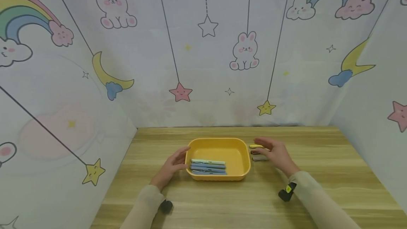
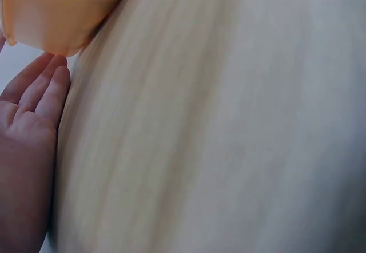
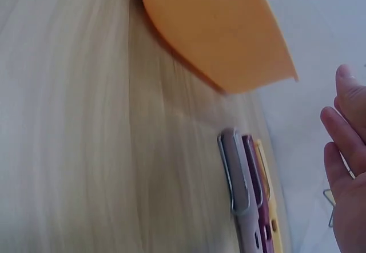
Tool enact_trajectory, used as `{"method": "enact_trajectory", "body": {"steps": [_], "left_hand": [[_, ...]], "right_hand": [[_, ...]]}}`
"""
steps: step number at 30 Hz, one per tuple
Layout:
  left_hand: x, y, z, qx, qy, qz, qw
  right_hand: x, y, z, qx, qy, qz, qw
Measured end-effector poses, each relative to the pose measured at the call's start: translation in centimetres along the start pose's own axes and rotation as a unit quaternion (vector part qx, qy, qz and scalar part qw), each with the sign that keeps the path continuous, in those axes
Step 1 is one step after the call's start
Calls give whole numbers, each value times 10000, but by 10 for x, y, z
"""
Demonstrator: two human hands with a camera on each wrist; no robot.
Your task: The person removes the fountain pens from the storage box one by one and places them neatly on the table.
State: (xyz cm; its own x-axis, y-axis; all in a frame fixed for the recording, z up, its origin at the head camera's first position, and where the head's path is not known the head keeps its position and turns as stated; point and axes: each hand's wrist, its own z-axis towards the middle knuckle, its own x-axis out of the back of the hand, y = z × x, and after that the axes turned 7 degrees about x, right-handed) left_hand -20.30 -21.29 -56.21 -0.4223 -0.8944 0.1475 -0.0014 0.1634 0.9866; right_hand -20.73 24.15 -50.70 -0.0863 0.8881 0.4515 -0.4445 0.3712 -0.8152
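A yellow plastic tray (image 1: 217,177) lies on the table with several capped pens (image 1: 208,167) inside, pale green and blue, along its front left. My left hand (image 1: 171,167) is at the tray's left side, fingers fairly straight and touching or almost touching its wall; in the left wrist view the fingertips meet the tray's (image 2: 63,18) lower edge. My right hand (image 1: 277,154) hovers right of the tray, fingers spread and holding nothing. Beneath it lie three pens side by side: a yellow pen (image 1: 256,146), a dark red pen (image 3: 264,207) and a grey pen (image 3: 237,173), partly hidden in the head view.
The wood-grain table (image 1: 216,204) runs up to a printed cloth backdrop (image 1: 219,109) behind, with similar cloth on both sides. Dark wrist devices (image 1: 286,193) sit at both sleeves.
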Motion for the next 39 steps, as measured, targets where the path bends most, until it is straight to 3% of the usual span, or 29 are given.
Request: {"method": "enact_trajectory", "body": {"steps": [11, 18, 26, 32, 39], "left_hand": [[-1, -2, 0, 8, -13, -43, 10000], [-2, -3, -1, -12, -53, -78, 10000], [-2, 0, 0, 8, 21, -72, 10000], [-2, -1, 0, -111, -35, -51, 9999], [-2, 0, 1, -201, -38, -95, 9997]], "right_hand": [[-29, -16, 20, 68, -195, 370, 9991], [-46, -27, 29, 334, -428, 91, 9985], [-64, -40, 40, -27, -952, 272, 9951], [-77, -45, 43, -60, -1437, 138, 9895], [-91, -46, 47, 23, -1605, -98, 9870]]}}
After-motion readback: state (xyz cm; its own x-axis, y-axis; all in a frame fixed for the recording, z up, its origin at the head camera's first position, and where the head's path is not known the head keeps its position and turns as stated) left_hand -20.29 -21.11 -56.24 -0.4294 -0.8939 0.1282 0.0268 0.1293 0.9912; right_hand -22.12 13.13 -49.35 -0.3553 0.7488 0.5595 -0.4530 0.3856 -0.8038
